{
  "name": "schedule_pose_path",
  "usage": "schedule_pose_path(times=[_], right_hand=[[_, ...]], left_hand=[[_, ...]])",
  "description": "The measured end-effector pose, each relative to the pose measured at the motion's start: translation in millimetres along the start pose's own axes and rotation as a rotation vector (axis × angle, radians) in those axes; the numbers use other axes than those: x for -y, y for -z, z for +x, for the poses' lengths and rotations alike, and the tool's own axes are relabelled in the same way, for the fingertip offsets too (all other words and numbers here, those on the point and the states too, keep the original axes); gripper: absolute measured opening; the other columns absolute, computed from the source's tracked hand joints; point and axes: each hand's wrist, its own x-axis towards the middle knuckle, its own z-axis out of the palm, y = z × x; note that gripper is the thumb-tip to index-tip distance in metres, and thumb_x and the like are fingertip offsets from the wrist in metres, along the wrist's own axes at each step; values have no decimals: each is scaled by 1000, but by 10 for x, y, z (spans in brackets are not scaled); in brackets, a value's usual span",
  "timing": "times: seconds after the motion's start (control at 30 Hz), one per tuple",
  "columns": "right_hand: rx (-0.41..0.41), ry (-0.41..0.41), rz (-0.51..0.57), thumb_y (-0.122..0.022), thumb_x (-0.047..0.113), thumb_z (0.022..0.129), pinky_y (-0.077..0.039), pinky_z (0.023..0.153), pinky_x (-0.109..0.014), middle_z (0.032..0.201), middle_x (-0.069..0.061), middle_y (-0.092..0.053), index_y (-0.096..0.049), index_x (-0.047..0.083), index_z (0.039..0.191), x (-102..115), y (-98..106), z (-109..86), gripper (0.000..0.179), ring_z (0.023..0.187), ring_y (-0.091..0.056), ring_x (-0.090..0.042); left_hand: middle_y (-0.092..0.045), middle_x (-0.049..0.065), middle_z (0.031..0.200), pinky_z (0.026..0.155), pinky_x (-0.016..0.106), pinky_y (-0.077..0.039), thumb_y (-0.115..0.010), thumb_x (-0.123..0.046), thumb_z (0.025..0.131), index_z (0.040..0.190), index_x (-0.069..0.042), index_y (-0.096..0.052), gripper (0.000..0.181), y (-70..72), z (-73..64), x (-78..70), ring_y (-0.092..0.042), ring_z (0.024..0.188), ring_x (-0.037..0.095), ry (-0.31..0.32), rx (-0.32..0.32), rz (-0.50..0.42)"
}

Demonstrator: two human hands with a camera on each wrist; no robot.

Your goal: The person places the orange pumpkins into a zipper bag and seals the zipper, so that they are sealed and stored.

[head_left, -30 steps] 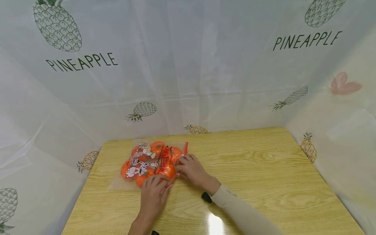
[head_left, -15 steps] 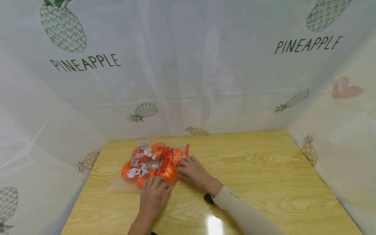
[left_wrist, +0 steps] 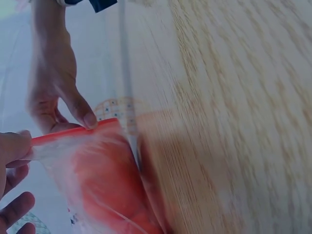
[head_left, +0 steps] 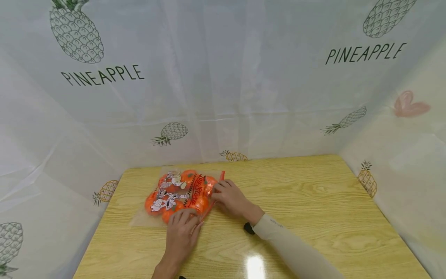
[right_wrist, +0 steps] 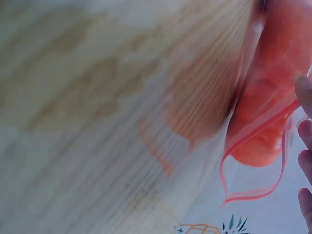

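Observation:
A clear zip-lock bag [head_left: 169, 201] with a red zip edge and cartoon print lies flat on the table's left half. Several orange round fruits with green tops, like mandarins or persimmons [head_left: 189, 175], fill it. My left hand [head_left: 181, 232] pinches the near end of the zip edge, its thumb and finger showing at the border of the left wrist view. Farther along the same edge, my right hand [head_left: 231, 199] pinches the red zip strip [left_wrist: 105, 123] between thumb and fingers. Past the right fingers [right_wrist: 304, 95], the strip's far end [right_wrist: 248, 196] gapes in a loop.
The wood-grain table [head_left: 313, 217] extends to the right of the bag. White sheeting [head_left: 223, 89] printed with pineapples hangs behind and at both sides. Black wrist gear [head_left: 249, 228] sits under the right wrist.
My right hand has shifted slightly away from me along the zip edge, baring more red strip between the hands. The left hand keeps its place, and the bag lies nearly as before.

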Motion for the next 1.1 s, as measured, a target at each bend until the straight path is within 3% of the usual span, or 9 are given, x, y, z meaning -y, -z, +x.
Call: schedule_pose_path(times=[0.7, 0.8, 0.9, 0.97, 1.1], right_hand=[[38, -26, 24, -80, 20, 95, -45, 106, -43, 113, 1, -64, -73, 23, 93, -252, -6, 96, 8, 113, -59, -22], [37, -31, 26, -81, 21, 95, -45, 106, -44, 113, 1, -65, -73, 23, 92, -287, -15, 106, 9, 112, -59, -22], [35, -31, 28, -82, 24, 94, -45, 107, -43, 113, 2, -65, -71, 23, 91, -327, -32, 114, 11, 113, -59, -21], [33, -31, 34, -81, 25, 95, -45, 107, -43, 113, 2, -65, -70, 24, 90, -355, -40, 120, 12, 113, -59, -21], [33, -31, 25, -80, 23, 95, -45, 107, -43, 114, 1, -66, -71, 23, 91, -423, -45, 126, 10, 115, -59, -22]], left_hand=[[-68, -2, 101, 85, 45, -43, -42, -50, 111, 75, -19, -70, 56, 10, -6, 28, -60, 96, 24, 33, 1, -33], [-69, -1, 102, 85, 46, -43, -62, -40, 105, 75, -18, -70, 38, 10, -3, 37, -59, 96, 24, 43, 8, -56], [-69, 0, 103, 86, 46, -42, -79, -23, 90, 75, -17, -71, 18, 10, -1, 46, -60, 97, 25, 50, 12, -70], [-69, 0, 103, 86, 46, -42, -84, -16, 83, 74, -17, -71, 15, 8, 2, 49, -60, 97, 25, 53, 10, -71], [-70, 0, 102, 86, 45, -42, -86, -13, 80, 74, -17, -70, 18, 5, 12, 47, -60, 97, 24, 50, -10, -74]])
